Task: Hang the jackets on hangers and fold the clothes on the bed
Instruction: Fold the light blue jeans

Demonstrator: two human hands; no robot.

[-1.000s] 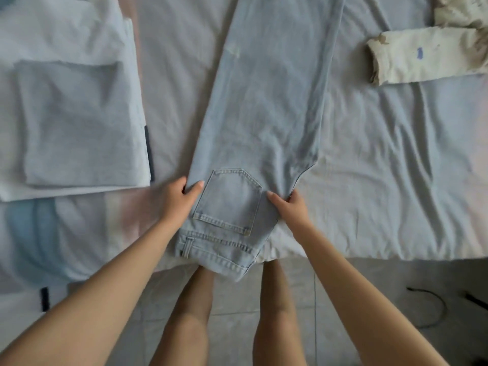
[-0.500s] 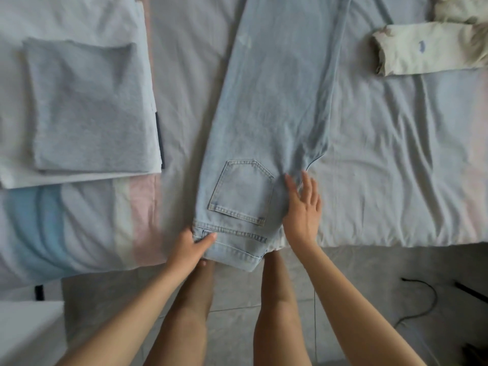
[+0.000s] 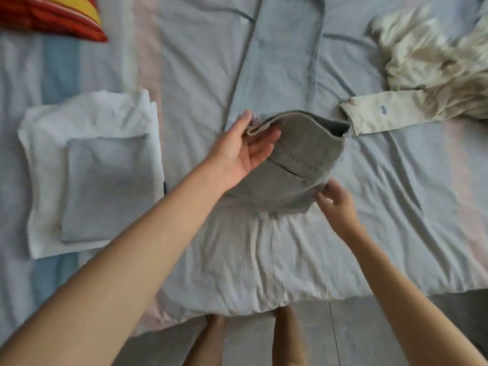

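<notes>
Head view, jeans point(image 3: 280, 64) long axis running to far edge of bed point(image 3: 264, 262), your left hand point(image 3: 244, 150) and right hand point(image 3: 336, 207) pinching waist end, flat before, now lifted.

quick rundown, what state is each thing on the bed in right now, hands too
jeans: waist end lifted, mid-fold over the flat legs
left hand: pinches the waistband edge
right hand: pinches the jeans' near corner
grey garment: folded, on the white one
white garment: folded flat
cream garment: crumpled, one sleeve stretched out
bed sheet: wrinkled
</notes>
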